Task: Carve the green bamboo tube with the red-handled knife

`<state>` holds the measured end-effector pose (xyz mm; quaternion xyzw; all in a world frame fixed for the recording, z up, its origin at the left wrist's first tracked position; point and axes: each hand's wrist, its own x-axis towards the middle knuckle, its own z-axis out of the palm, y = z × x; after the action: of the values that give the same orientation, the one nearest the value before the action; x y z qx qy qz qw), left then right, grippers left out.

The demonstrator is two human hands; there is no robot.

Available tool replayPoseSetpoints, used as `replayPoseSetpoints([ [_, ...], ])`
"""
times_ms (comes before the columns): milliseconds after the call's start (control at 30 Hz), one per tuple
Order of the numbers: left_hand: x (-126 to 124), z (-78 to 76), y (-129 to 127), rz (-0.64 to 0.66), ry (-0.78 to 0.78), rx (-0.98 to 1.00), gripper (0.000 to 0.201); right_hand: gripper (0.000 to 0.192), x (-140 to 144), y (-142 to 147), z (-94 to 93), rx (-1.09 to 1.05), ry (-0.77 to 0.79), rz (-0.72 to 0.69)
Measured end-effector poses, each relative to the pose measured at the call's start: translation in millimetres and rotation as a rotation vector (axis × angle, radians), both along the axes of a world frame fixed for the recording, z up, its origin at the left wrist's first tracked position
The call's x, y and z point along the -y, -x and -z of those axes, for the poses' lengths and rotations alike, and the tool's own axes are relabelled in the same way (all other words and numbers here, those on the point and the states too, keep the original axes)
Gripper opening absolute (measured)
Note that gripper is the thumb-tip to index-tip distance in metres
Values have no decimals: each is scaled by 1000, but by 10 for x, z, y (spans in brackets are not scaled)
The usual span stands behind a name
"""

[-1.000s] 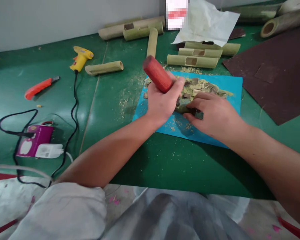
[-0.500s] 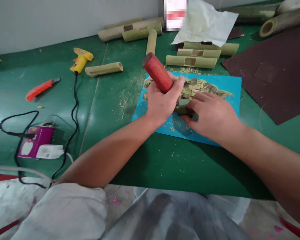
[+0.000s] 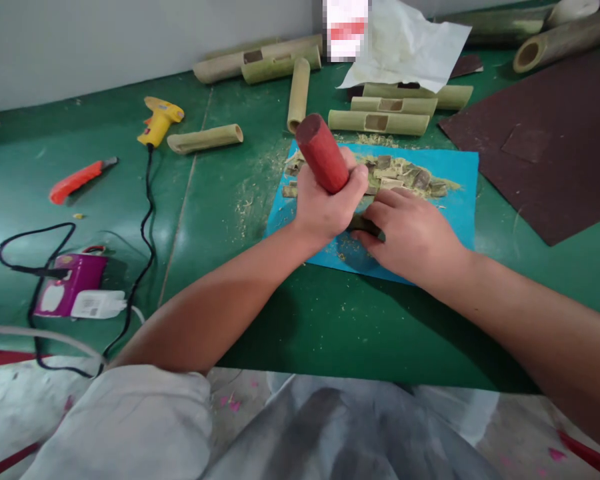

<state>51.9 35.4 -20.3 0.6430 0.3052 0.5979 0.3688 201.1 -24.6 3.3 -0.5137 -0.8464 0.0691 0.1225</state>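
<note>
I gripped the red handle (image 3: 323,153) in my left hand (image 3: 325,207) while my right hand (image 3: 410,233) pinned the bamboo piece (image 3: 364,224) against the blue mat (image 3: 455,200), steadying it.

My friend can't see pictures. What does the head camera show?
A left hand grips a red wooden handle while the right hand presses a dark green piece on a blue mat littered with bamboo chips.
</note>
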Motion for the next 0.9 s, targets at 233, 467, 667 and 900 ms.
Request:
replayPoseSetpoints([
  [233, 25, -5, 10, -8, 55, 76, 46, 11, -54, -50, 3, -38, 34, 24],
  [467, -59, 1, -10, -46, -20, 4, 49, 11, -26, -21, -12, -44, 22, 36],
  [667, -44, 29, -14, -115, -65, -19, 50, 14, -11, -20, -23, -5, 14, 24],
  [900, -40, 35, 42, -37, -96, -88, 49, 13, -4, -34, 10, 3, -29, 7],
])
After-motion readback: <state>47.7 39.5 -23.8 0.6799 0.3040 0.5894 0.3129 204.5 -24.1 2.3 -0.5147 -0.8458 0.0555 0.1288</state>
